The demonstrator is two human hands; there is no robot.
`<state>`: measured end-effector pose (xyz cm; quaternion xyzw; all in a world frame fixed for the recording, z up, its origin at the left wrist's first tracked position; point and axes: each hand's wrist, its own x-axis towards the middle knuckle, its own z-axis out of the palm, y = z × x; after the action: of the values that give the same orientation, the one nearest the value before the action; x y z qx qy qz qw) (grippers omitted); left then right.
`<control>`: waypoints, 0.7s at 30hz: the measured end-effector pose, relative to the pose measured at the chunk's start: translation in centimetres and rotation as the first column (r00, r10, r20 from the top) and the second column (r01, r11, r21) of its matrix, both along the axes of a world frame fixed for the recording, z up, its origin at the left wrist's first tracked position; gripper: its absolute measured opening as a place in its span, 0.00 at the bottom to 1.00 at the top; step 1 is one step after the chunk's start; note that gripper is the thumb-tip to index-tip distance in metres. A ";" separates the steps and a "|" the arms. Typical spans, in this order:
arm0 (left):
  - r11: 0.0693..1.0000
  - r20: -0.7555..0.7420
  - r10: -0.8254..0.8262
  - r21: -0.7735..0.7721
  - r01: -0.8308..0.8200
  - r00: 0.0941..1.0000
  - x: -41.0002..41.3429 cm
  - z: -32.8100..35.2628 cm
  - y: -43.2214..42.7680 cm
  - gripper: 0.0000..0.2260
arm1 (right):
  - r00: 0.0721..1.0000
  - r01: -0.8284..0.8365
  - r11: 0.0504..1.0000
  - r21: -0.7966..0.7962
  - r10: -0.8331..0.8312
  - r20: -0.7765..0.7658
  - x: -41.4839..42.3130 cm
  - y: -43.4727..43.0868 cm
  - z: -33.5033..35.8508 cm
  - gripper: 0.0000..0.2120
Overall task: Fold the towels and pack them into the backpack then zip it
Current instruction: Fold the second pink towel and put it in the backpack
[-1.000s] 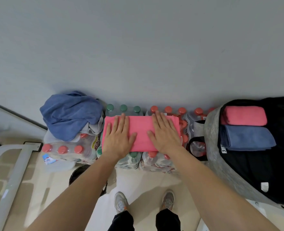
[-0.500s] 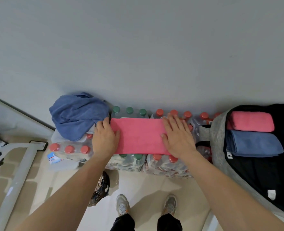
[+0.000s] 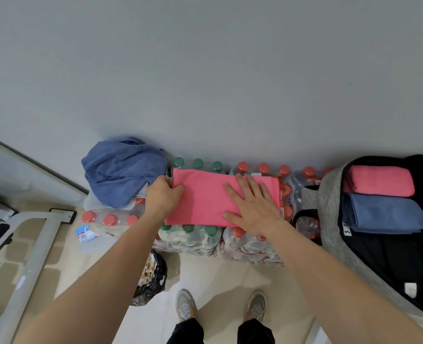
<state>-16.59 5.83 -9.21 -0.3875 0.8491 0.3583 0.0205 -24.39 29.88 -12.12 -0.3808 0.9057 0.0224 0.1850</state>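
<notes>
Two hands on the pink towel (image 3: pixel 200 197), spread flat across the shrink-wrapped bottle packs (image 3: pixel 220 239) along the wall. Against the view half a second ago: left hand (image 3: pixel 163 197) no longer flat beside the cloth but curled at its left edge, fingers closed on that edge, thumb over the top. Right hand (image 3: pixel 251 203) shifted inward from the right end, now lying open and flat on the right half, palm down, fingers spread, gripping nothing. Against the view a full second ago: both hands then pressing the middle of the towel; now apart, one at the edge, one on the right half.

Towel itself lying lengthwise across the packs, its far edge just short of the green caps (image 3: pixel 197 163) and red caps (image 3: pixel 262 168), its near edge over the front row of bottles. Left edge of the cloth inside the left grip; most of the cloth stretching rightward from that grip and under the right palm; right end showing past the fingertips.

Crumpled blue towel (image 3: pixel 123 170) heaped at the left end of the packs, just beside the left hand, not touched. Open backpack (image 3: pixel 334 194) at the right end, holding a folded pink towel (image 3: pixel 381 181) with a folded blue towel (image 3: pixel 386 214) right below it, touching. Black plastic bag (image 3: pixel 152 279) on the floor.
</notes>
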 end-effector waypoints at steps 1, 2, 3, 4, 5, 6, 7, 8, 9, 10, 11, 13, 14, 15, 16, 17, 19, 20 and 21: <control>0.999 -0.042 0.011 0.032 -0.009 0.999 0.0 0.3 -0.1 0.08 | 1.000 0.008 1.000 -0.002 -0.008 0.000 0.0 -0.2 0.0 0.39; 0.998 -0.075 0.018 0.058 -0.013 0.997 -0.1 0.6 -0.2 0.07 | 1.000 0.017 1.000 -0.004 -0.017 0.000 0.1 -0.4 0.0 0.39; 0.997 -0.102 0.022 0.074 -0.015 0.995 -0.1 0.9 -0.4 0.07 | 1.000 0.027 1.000 -0.004 -0.027 0.001 0.2 -0.6 0.0 0.38; 0.996 -0.125 0.025 0.086 -0.015 0.992 -0.3 1.1 -0.7 0.07 | 0.999 0.041 0.999 -0.007 -0.041 0.003 0.2 -0.9 0.0 0.38; 0.995 -0.146 0.027 0.098 -0.013 0.989 -0.5 1.4 -1.0 0.07 | 0.998 0.056 0.998 -0.014 -0.056 0.004 0.2 -1.3 -0.1 0.38; 0.994 -0.166 0.027 0.110 -0.009 0.986 -0.7 1.6 -1.4 0.07 | 0.998 0.068 0.997 -0.024 -0.068 0.002 0.2 -1.6 -0.2 0.38; 0.993 -0.186 0.022 0.122 0.001 0.982 -1.0 1.8 -1.7 0.07 | 0.997 0.078 0.996 -0.031 -0.078 -0.004 0.2 -1.9 -0.3 0.38; 0.991 -0.204 0.013 0.133 0.014 0.979 -1.2 2.1 -1.9 0.07 | 0.996 0.085 0.996 -0.034 -0.086 -0.010 0.2 -2.2 -0.4 0.38; 0.990 -0.219 0.001 0.141 0.031 0.976 -1.5 2.4 -2.0 0.08 | 0.996 0.092 0.995 -0.035 -0.092 -0.014 0.2 -2.4 -0.5 0.38; 0.988 -0.234 -0.008 0.145 0.043 0.972 -1.7 2.7 -1.9 0.08 | 0.995 0.097 0.995 -0.036 -0.098 -0.017 0.2 -2.6 -0.7 0.39; 0.988 -0.250 -0.017 0.146 0.055 0.968 -1.9 3.1 -1.6 0.08 | 0.995 0.101 0.994 -0.034 -0.102 -0.020 0.2 -2.8 -0.8 0.39; 0.985 -0.283 -0.034 0.152 0.080 0.958 -2.5 3.9 -0.8 0.09 | 0.993 0.111 0.993 -0.030 -0.112 -0.022 0.2 -3.1 -0.8 0.40; 0.983 -0.295 -0.036 0.164 0.088 0.955 -2.8 4.2 -0.3 0.09 | 0.993 0.117 0.993 -0.029 -0.118 -0.013 0.2 -3.3 -0.9 0.40; 0.980 -0.301 -0.036 0.177 0.093 0.953 -3.1 4.5 0.3 0.09 | 0.993 0.120 0.992 -0.030 -0.120 0.000 0.2 -3.3 -0.8 0.41; 0.978 -0.301 -0.038 0.186 0.098 0.953 -3.4 4.8 0.9 0.08 | 0.993 0.120 0.992 -0.035 -0.120 0.014 0.2 -3.2 -0.7 0.41; 0.977 -0.297 -0.045 0.184 0.104 0.954 -3.7 5.1 1.6 0.08 | 0.993 0.122 0.991 -0.052 -0.121 0.018 0.2 -2.9 -0.4 0.41; 0.978 -0.284 -0.062 0.174 0.115 0.957 -4.4 5.5 3.2 0.07 | 0.989 0.143 0.983 -0.115 -0.146 -0.016 0.2 -1.6 0.5 0.40; 0.978 -0.279 -0.072 0.170 0.123 0.958 -4.8 5.6 4.1 0.07 | 0.984 0.164 0.976 -0.144 -0.171 -0.041 0.2 -0.6 1.1 0.38; 0.977 -0.276 -0.083 0.167 0.133 0.958 -5.2 5.5 5.1 0.07 | 0.977 0.192 0.968 -0.164 -0.205 -0.064 0.3 0.6 1.5 0.35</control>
<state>-21.79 10.92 -3.74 -0.2850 0.8274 0.4823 -0.0389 -24.14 30.44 -10.65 -0.3005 0.9449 -0.0524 0.1190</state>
